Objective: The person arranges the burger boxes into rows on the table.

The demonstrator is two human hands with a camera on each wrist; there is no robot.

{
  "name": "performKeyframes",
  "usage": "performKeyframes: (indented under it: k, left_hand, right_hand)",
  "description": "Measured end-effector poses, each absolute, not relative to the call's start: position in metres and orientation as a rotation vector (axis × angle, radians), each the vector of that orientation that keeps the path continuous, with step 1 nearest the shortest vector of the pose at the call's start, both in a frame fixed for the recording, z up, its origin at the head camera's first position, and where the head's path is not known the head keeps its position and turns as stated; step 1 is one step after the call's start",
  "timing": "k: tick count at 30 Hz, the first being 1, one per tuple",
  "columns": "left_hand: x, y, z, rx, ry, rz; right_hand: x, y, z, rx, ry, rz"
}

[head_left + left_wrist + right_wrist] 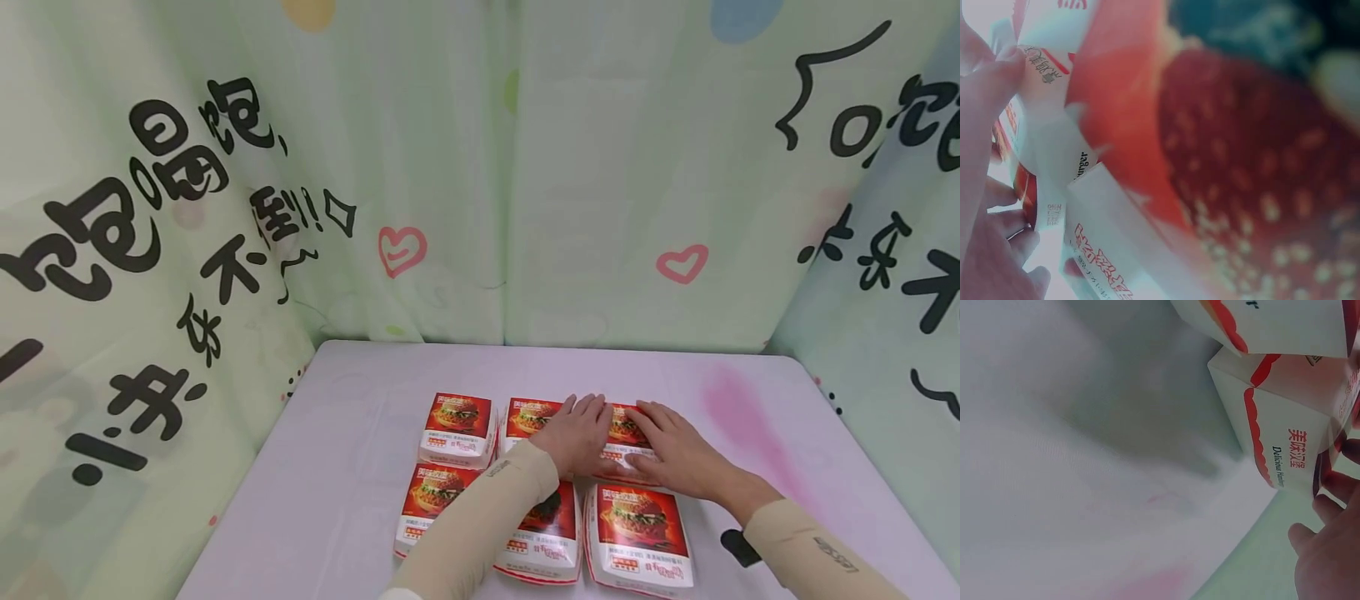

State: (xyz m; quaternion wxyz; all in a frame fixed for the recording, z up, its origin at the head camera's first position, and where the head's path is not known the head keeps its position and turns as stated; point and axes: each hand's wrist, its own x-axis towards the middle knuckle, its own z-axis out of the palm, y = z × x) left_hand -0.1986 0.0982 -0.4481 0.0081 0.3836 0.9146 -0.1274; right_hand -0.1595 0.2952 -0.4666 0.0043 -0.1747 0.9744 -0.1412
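Hamburger boxes with red tops and burger pictures stand in two rows of three on the table (345,433). My left hand (577,437) lies between the middle and right boxes of the back row, fingers stretched forward. Its thumb reaches the front edge of the back right box (624,429). From the other side, my right hand (678,450) rests its extended fingers on that same box's right part. In the right wrist view, the right fingers (1335,500) touch the top edge of a hamburger box (1285,437). The left wrist view has a box top close up, beside the left hand (991,206).
The back left box (457,425) and front left box (435,500) stand left of the hands. My left forearm crosses over the front middle box (547,542). The front right box (641,533) is near a black patch (740,547). Printed curtains (585,167) surround the table.
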Motion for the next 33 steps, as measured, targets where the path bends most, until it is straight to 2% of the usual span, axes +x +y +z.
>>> performKeyframes:
  k: [16,33]
  left_hand:
    - [-0.205,0.094,-0.451,1.199,2.822,-0.140]
    - [-0.214,0.048,-0.443,1.094,2.881,0.111]
  right_hand:
    - [-0.157,0.296,-0.465,-0.498,3.028,-0.553]
    - [-0.154,0.298,-0.456,-0.414,3.083,-0.590]
